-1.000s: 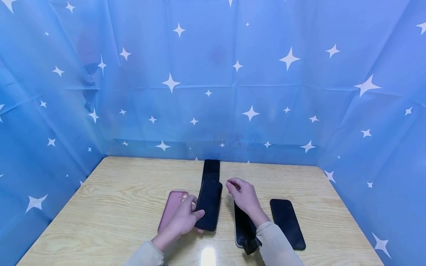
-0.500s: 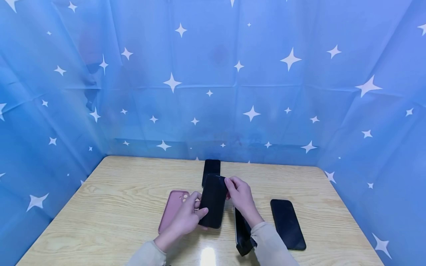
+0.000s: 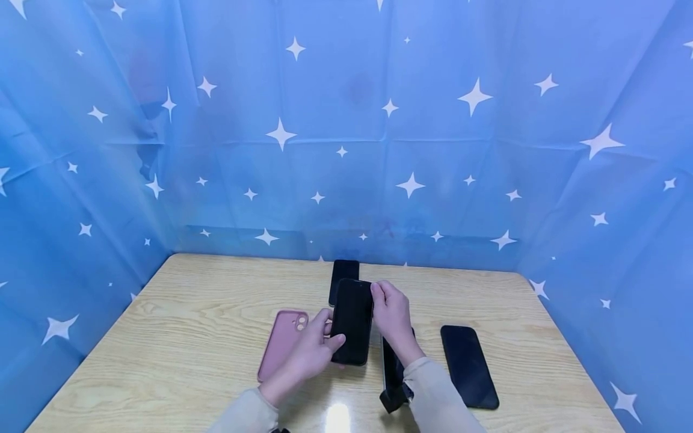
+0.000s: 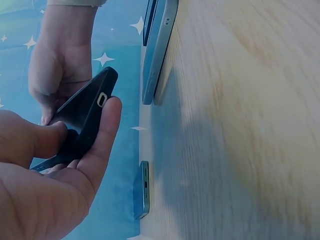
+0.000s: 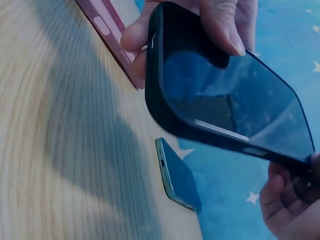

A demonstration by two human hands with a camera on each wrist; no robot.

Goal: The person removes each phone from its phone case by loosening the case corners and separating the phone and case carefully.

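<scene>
Both hands hold a phone in a black case [image 3: 353, 325], raised over the middle of the table with its dark screen toward me. My left hand [image 3: 310, 352] grips its lower left side, the thumb lying across the front. At the top right corner, my right hand [image 3: 393, 316] pinches the edge between thumb and fingers. In the left wrist view the case's bottom end shows a port cutout [image 4: 102, 99]. Seen from the right wrist, the black rim [image 5: 180, 127] wraps round the screen's edge.
A pink phone case [image 3: 277, 346] lies left of the left hand. Behind the held phone is another phone [image 3: 344, 273]. A phone with a light edge [image 3: 391, 364] lies partly hidden under the right forearm, and a black phone [image 3: 470, 367] sits farther right. A starry blue curtain [image 3: 346, 120] surrounds the table.
My right hand, first apart from the phone, has come to its top right corner and pinches it. The phone and left hand have shifted slightly right and up.
</scene>
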